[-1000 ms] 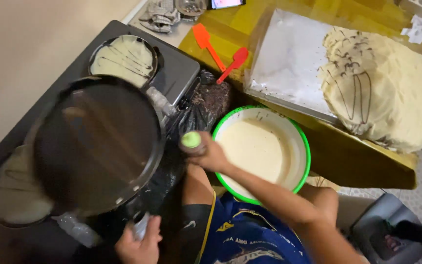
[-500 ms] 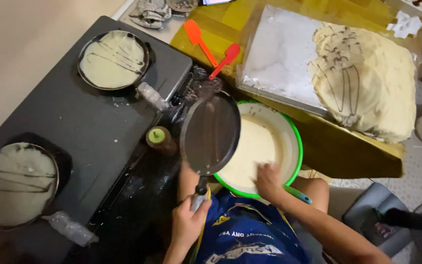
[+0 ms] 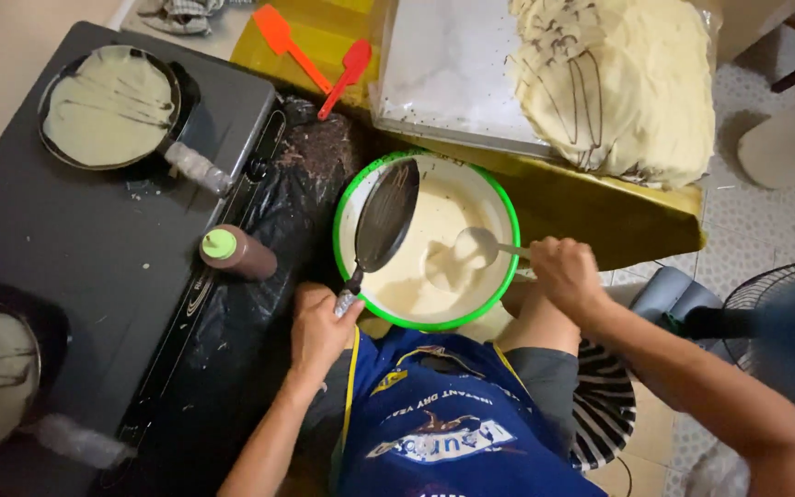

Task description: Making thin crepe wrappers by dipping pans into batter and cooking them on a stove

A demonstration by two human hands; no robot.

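Black pan (image 3: 386,213) gripped by left hand (image 3: 319,324) tilts over batter bowl (image 3: 342,207); right hand (image 3: 565,273) clasps ladle (image 3: 477,246).

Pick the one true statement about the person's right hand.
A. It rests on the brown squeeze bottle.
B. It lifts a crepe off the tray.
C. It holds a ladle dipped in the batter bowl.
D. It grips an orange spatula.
C: the right hand holds a ladle over the pale batter in the green-rimmed bowl.

You get even, warm indoor light, soft shadows, faint sheen on the black stove (image 3: 94,267), and wide-angle stretch blurring the fan (image 3: 784,322) at right.
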